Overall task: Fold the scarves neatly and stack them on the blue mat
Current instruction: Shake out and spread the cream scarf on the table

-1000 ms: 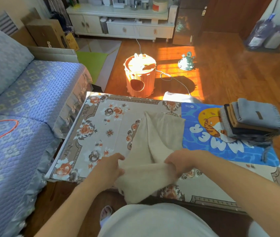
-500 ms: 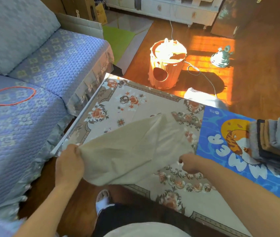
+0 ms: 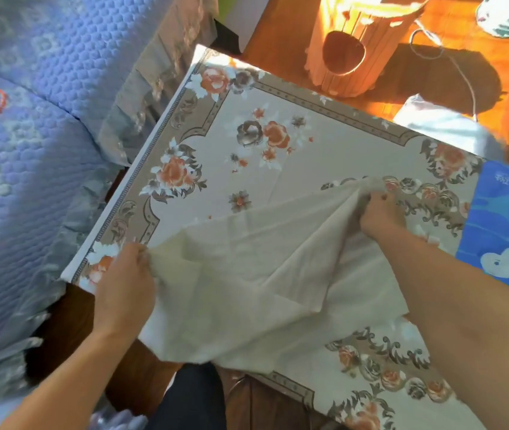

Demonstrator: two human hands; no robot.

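Cream scarf being spread flat before folding.

At lower left of the frame the left hand (image 3: 125,282) is curled round one bunched end of the cream scarf (image 3: 256,287); at centre right the right hand (image 3: 382,217) pinches the opposite end. The cloth lies creased and part-doubled on the floral tablecloth (image 3: 278,156), its lower edge overhanging. The ends are best drawn evenly apart, the diagonal creases smoothed out and the edges matched before any fold is made. The blue mat (image 3: 501,231) is seen at the right edge.
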